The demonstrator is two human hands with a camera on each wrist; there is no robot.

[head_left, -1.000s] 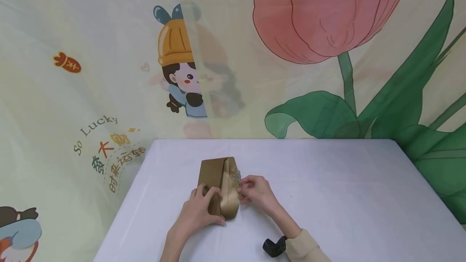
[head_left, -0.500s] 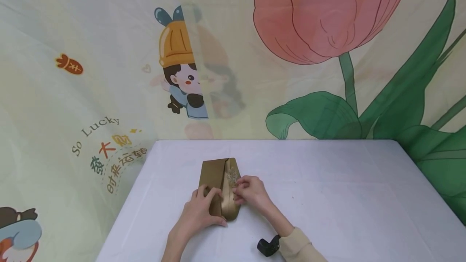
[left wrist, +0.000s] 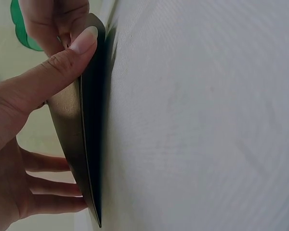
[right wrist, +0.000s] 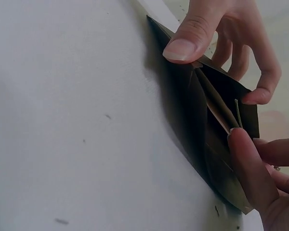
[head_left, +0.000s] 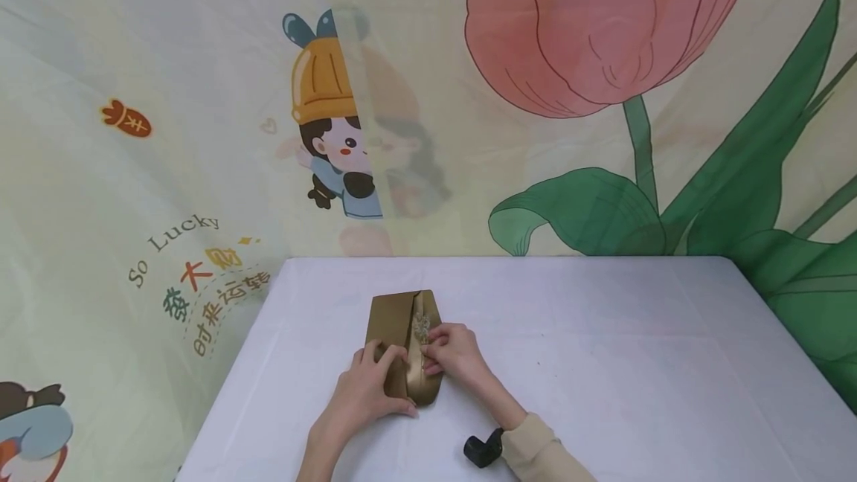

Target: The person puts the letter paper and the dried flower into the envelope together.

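A gold-brown envelope lies on the white table, its flap to the right and its mouth parted. My left hand grips it, thumb at the near end and fingers spread over the front; the left wrist view shows this thumb on the envelope's edge. A small pale sprig, like dried flowers, lies at the mouth. My right hand pinches it between thumb and fingers. In the right wrist view, a thin stem stands within the dark opening beside the right thumb. The sprig's lower part is hidden by the fingers.
The white-covered table extends around the envelope. Small dark crumbs are scattered on it to the right. A black device sits at my right wrist by the beige sleeve. A printed cloth hangs behind the table.
My right hand has moved a little left with the sprig, from the flap's outer edge to the envelope's mouth. My left hand has kept its hold on the envelope.
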